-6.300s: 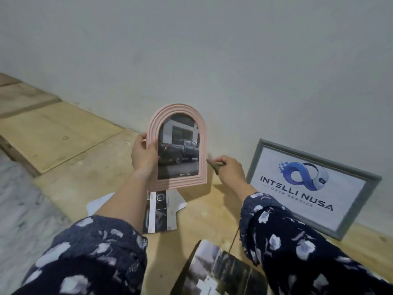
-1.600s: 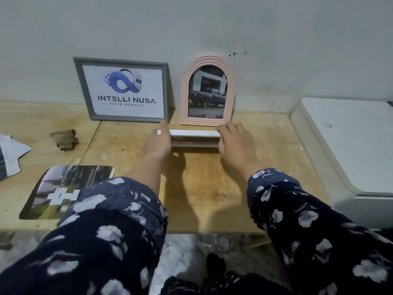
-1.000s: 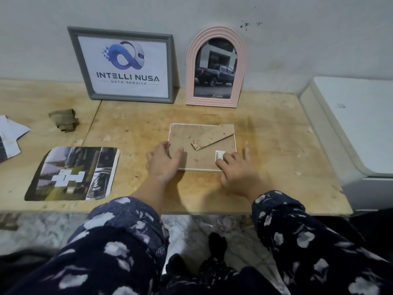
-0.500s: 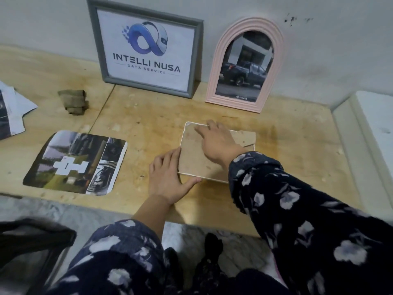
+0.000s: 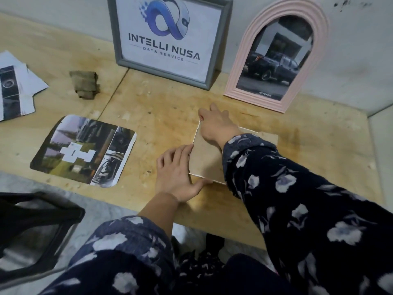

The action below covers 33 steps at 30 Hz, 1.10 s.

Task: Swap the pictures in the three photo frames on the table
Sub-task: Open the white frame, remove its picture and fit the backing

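A white-edged frame (image 5: 205, 160) lies face down on the wooden table, its brown backing board up. My left hand (image 5: 177, 173) rests flat against its near left corner. My right hand (image 5: 217, 126) reaches across the backing to the far left corner, fingertips on the edge; my sleeve hides most of the frame. A grey frame (image 5: 168, 37) with an INTELLI NUSA logo and a pink arched frame (image 5: 276, 56) with a dark pickup photo lean on the wall. A loose rounded-corner photo (image 5: 85, 150) lies to the left.
A folded brown cloth (image 5: 85, 84) sits behind the loose photo. Cut paper pieces (image 5: 14, 88) lie at the far left. A white appliance edge (image 5: 382, 133) borders the table on the right. A dark chair (image 5: 32, 233) stands at lower left, off the table.
The pink frame was set against the wall and the white frame laid face down. In the last half second my right hand slid farther toward the frame's far left corner.
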### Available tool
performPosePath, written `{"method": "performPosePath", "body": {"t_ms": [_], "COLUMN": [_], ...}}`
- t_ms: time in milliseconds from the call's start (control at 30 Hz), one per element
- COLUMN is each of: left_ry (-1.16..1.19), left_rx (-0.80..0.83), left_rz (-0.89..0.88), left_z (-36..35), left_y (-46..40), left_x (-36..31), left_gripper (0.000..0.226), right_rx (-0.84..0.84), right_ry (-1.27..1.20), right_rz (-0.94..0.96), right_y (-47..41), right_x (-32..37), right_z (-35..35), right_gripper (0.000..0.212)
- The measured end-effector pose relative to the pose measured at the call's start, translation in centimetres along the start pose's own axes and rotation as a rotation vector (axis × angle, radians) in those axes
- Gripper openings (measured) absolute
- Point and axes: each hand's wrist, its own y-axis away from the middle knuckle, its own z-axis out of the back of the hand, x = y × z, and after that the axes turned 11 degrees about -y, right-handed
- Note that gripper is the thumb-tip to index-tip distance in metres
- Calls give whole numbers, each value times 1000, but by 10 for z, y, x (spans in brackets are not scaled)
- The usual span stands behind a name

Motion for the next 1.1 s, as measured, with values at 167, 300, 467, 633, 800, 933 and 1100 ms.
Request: {"method": "performPosePath", "body": {"t_ms": [167, 300, 467, 633, 800, 933, 1100], "left_ry": [-27, -32, -26, -30, -37, -63, -83], "left_rx": [21, 28, 22, 7, -22, -13, -22], "left_rz": [6, 5, -8, -8, -30, -20, -21], "left_z": [0, -1, -1, 0, 1, 1, 1], "left_y": [-2, -2, -1, 1, 0, 1, -1], "left_x": [-1, 0, 0, -1, -3, -2, -2], "left_gripper": [97, 98, 98, 95, 93, 95, 95], "right_rx": [4, -6, 77, 128, 99, 92, -54], "right_ry": [9, -63, -126, -265, -236, -301, -185], "right_rz": [35, 41, 41, 40, 36, -17, -69], "right_y": [-2, 5, 14, 23, 23, 22, 24], "right_x": [-5, -2, 3, 2, 4, -3, -28], "right_z": [0, 6, 17, 35, 37, 34, 37], "right_gripper": [28, 25, 24, 31, 30, 45, 45]}}
